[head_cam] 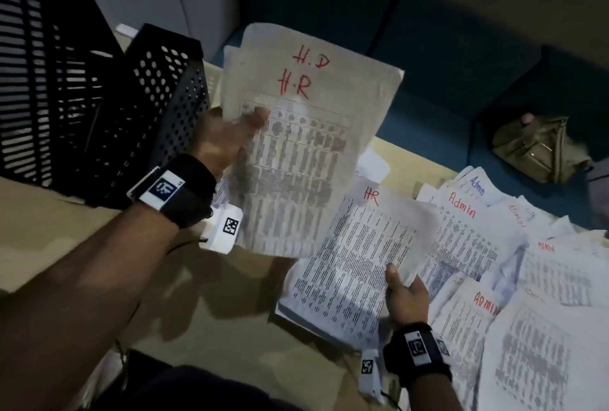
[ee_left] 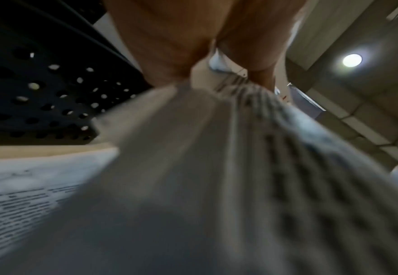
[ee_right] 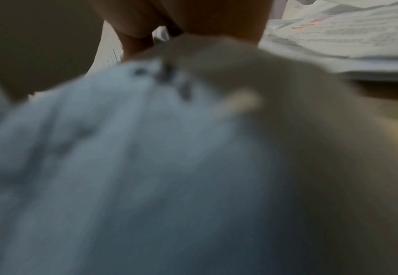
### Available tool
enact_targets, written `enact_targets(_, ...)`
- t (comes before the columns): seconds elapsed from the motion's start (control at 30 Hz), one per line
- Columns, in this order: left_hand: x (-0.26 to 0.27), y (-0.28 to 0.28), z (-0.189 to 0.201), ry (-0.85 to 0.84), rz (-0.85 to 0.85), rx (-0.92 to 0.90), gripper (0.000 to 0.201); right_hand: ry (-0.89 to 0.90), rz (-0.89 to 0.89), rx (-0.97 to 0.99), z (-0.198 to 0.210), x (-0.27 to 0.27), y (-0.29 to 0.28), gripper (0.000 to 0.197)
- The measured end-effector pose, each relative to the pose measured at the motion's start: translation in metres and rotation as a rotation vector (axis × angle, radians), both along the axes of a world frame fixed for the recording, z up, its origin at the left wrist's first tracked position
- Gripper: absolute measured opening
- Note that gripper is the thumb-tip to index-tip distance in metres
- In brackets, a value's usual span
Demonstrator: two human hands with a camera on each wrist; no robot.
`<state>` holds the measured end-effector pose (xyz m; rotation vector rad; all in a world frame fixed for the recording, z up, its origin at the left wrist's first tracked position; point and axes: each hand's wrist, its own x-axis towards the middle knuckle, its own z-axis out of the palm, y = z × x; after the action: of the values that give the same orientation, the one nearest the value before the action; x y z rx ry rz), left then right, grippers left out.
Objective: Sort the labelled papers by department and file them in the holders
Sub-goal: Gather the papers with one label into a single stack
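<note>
Two black holders (head_cam: 99,107), contents not discernible, left hand (head_cam: 224,140) gripping HR sheets (head_cam: 296,147) beside them, right hand (head_cam: 407,295) pinching one HR sheet (head_cam: 356,262)

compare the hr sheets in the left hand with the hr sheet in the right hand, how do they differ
The left hand holds its HR sheets raised and nearly upright beside the perforated black holder; the right hand pinches its HR sheet by the near edge, low over the table.
The left sheets carry a table; the right sheet carries dense lines of text.
Both are labelled HR in red.
</note>
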<state>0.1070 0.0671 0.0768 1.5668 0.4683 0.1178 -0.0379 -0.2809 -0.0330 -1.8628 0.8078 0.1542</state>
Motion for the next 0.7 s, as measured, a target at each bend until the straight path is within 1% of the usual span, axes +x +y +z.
enact_targets(0.07,-0.009,-0.015,0.005,0.032,-0.002,-0.031,0.035,0.001,0.01,0.008,-0.003,0.002,0.005,0.016)
enact_targets(0.1,-0.015,-0.025,0.002,0.05,-0.033,-0.037,0.04,0.0,0.029,0.0,-0.006,0.004,0.007,0.016)
enact_targets(0.13,-0.022,-0.037,-0.006,0.081,-0.084,-0.003,0.044,0.001,0.051,-0.018,-0.008,0.006,0.008,0.015)
enact_targets(0.17,-0.031,-0.049,-0.016,0.125,-0.153,0.071,0.043,0.006,0.077,-0.042,-0.01,0.008,0.009,0.016)
enact_targets(0.23,-0.054,-0.074,-0.041,0.227,-0.259,0.23,0.034,0.03,0.112,-0.085,-0.015,0.01,0.01,0.017)
enact_targets(0.3,-0.077,-0.09,-0.068,0.295,-0.3,0.257,0.03,0.046,0.127,-0.085,-0.014,0.01,0.015,0.019)
enact_targets(0.33,-0.086,-0.095,-0.079,0.319,-0.303,0.255,0.033,0.055,0.133,-0.077,-0.015,0.008,0.016,0.02)
enact_targets(0.37,-0.092,-0.096,-0.091,0.353,-0.308,0.304,0.036,0.075,0.141,-0.072,-0.015,0.007,0.018,0.021)
enact_targets(0.4,-0.098,-0.097,-0.099,0.392,-0.327,0.413,0.041,0.087,0.153,-0.065,-0.018,0.005,0.019,0.027)
enact_targets(0.43,-0.102,-0.097,-0.107,0.434,-0.351,0.548,0.047,0.085,0.168,-0.057,-0.021,0.004,0.02,0.037)
enact_targets(0.47,-0.107,-0.098,-0.112,0.458,-0.365,0.642,0.054,0.074,0.195,-0.062,-0.023,0.001,0.021,0.052)
enact_targets(0.5,-0.113,-0.099,-0.114,0.457,-0.362,0.671,0.061,0.059,0.216,-0.058,-0.024,-0.002,0.023,0.065)
enact_targets(0.53,-0.118,-0.099,-0.115,0.443,-0.364,0.659,0.069,0.052,0.237,-0.06,-0.024,-0.004,0.026,0.07)
enact_targets(0.57,-0.123,-0.099,-0.119,0.42,-0.365,0.646,0.074,0.063,0.231,-0.039,-0.023,-0.006,0.03,0.068)
enact_targets(0.63,-0.13,-0.097,-0.125,0.43,-0.403,0.639,0.08,0.061,0.173,0.054,-0.019,-0.01,0.038,0.063)
enact_targets(0.67,-0.133,-0.095,-0.128,0.445,-0.431,0.646,0.082,0.051,0.162,0.074,-0.016,-0.011,0.039,0.066)
enact_targets(0.7,-0.135,-0.093,-0.13,0.452,-0.459,0.667,0.082,0.048,0.191,0.055,-0.013,-0.01,0.041,0.065)
